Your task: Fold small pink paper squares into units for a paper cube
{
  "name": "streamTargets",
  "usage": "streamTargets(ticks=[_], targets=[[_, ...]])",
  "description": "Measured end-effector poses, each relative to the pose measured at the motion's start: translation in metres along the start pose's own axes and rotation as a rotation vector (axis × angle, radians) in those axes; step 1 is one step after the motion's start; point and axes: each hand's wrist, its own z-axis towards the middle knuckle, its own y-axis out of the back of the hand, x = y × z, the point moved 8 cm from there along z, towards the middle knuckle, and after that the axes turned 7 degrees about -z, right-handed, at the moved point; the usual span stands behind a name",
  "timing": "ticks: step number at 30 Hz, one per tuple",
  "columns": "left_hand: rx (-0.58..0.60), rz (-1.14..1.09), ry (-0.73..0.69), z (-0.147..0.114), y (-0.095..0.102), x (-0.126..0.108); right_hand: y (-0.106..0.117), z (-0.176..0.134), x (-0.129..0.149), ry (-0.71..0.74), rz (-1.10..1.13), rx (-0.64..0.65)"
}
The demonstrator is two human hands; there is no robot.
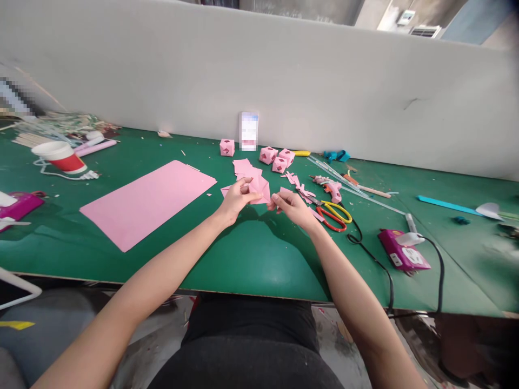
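A folded piece of pink paper (261, 190) with crease lines is pinched between the thumb and fingers of my left hand (234, 203), just above the green table. My right hand (292, 208) is closed, its fingertips at the lower right corner of that paper. Behind my hands lie several pink paper squares (242, 166), partly covered by the held piece. Cut pink scraps (305, 190) and scissors (335, 212) with yellow and orange handles lie beside my right hand. Folded pink paper cubes (267, 155) with diamond-shaped openings stand farther back.
A large pink sheet (150, 204) lies at left, near a paper cup (60, 156). A phone (248, 131) leans on the grey partition (170, 75). To the right are a pink glue gun (333, 190), clear glue sticks and a magenta power strip (403, 251) with a black cable.
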Motion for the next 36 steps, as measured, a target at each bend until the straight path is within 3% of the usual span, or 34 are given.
streamTargets(ticks=[19,26,36], targets=[[0.009,0.013,0.009,-0.003,-0.001,-0.004,-0.001,0.002,-0.005,0.003,-0.03,0.011],[0.049,0.078,-0.074,-0.001,-0.004,-0.006,-0.005,0.002,-0.007,-0.008,0.013,0.049],[0.035,0.065,-0.06,0.0,-0.002,-0.001,-0.003,0.005,-0.016,-0.03,0.026,-0.02]])
